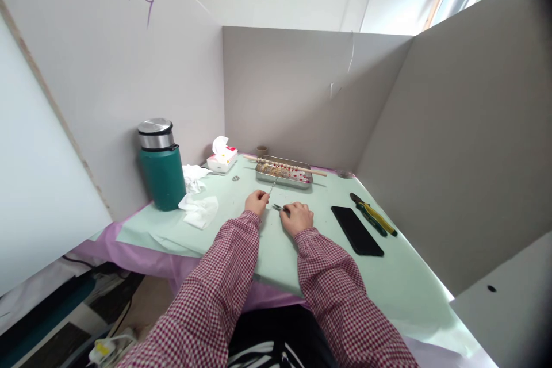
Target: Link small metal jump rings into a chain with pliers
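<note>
The left hand (257, 202) is just in front of the tray (284, 183), its grip pinched on a thin strand (272, 187); the strand rises from the fingertips toward the tray's front wall, though I cannot tell whether its far end touches it; the right hand (297, 217) rests on the counter (276, 259), also in front of the tray and a little to the right of the left hand, its grip closed around a small tool (277, 207) whose pointed tips face the left hand.

Small red and golden beads (280, 170) lie in the tray; a wooden stick (319, 172) lies across the tray and juts past both ends; a brown cup (261, 150) stands behind the tray's left end; left of the tray is a tissue box (222, 161), and farther left of it are crumpled tissues (202, 211) and a green bottle (161, 178), upright; right of the tray and nearer the person lie a black phone (357, 231) and, just beyond the phone, pliers (375, 217) with yellow and green handles.
</note>
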`<state>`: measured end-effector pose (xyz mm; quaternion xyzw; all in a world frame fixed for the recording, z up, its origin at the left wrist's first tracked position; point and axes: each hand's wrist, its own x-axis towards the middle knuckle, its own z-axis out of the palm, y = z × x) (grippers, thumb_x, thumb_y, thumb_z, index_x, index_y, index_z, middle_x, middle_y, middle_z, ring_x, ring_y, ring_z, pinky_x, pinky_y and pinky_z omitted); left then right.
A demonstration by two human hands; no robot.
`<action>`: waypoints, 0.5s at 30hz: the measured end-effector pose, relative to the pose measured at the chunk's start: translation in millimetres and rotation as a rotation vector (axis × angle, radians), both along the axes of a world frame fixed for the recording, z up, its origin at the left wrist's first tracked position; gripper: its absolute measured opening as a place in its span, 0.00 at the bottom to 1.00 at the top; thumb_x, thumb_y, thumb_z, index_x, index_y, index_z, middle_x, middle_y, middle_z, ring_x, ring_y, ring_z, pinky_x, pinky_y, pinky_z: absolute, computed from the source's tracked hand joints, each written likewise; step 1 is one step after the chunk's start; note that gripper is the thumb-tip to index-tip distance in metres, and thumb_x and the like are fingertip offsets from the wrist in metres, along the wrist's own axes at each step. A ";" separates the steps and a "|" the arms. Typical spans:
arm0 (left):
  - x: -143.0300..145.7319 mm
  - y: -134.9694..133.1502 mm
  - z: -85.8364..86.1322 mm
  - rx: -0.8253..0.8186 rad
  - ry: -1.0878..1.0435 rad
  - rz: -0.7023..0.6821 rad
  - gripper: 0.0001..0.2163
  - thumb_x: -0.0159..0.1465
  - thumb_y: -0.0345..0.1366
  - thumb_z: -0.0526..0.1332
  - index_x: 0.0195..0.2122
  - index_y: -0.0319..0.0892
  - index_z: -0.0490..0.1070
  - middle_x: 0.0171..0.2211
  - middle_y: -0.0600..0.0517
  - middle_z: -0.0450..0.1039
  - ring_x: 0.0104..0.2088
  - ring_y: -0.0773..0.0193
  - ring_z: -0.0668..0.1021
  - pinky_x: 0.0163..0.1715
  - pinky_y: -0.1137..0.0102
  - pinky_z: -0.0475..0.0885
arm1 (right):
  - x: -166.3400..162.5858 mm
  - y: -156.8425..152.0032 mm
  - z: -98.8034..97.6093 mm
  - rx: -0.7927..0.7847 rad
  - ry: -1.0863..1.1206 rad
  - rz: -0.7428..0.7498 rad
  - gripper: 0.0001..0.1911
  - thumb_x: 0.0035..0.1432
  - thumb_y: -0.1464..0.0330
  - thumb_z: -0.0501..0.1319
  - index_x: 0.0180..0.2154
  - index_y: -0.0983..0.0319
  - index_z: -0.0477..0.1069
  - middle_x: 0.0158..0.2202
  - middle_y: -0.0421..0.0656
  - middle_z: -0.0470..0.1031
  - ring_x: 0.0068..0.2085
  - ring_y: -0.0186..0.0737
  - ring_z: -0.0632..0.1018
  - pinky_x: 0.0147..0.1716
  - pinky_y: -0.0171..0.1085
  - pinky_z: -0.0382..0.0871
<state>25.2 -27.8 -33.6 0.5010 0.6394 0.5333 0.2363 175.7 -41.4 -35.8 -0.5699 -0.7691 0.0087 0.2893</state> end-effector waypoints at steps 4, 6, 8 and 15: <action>-0.6 0.9 -0.8 0.019 -0.010 -0.027 0.07 0.53 0.37 0.55 0.24 0.39 0.69 0.20 0.53 0.70 0.22 0.69 0.70 0.25 0.74 0.64 | 0.8 -5.0 9.0 0.032 0.036 -0.066 0.12 0.53 0.63 0.55 0.35 0.60 0.74 0.40 0.49 0.71 0.45 0.48 0.64 0.42 0.45 0.53; -0.4 0.0 0.6 0.027 -0.015 -0.031 0.07 0.53 0.37 0.55 0.25 0.39 0.69 0.20 0.54 0.70 0.22 0.69 0.70 0.26 0.74 0.64 | -0.1 -19.4 29.0 0.060 0.071 -0.036 0.13 0.53 0.63 0.55 0.36 0.60 0.74 0.40 0.49 0.71 0.45 0.49 0.65 0.41 0.45 0.55; -0.2 -1.9 2.8 0.037 -0.006 -0.046 0.07 0.53 0.37 0.55 0.25 0.39 0.69 0.20 0.54 0.69 0.23 0.69 0.70 0.27 0.73 0.64 | -2.6 -49.8 61.5 0.003 0.053 0.182 0.13 0.54 0.64 0.54 0.36 0.60 0.74 0.37 0.48 0.72 0.40 0.45 0.69 0.38 0.42 0.59; 0.2 -6.1 5.2 0.010 0.030 -0.049 0.08 0.53 0.38 0.56 0.26 0.39 0.70 0.20 0.54 0.69 0.23 0.68 0.70 0.27 0.73 0.64 | -3.6 -209.7 143.0 0.048 0.026 1.211 0.17 0.50 0.58 0.52 0.43 0.36 0.65 0.32 0.29 0.74 0.37 0.36 0.73 0.35 0.38 0.66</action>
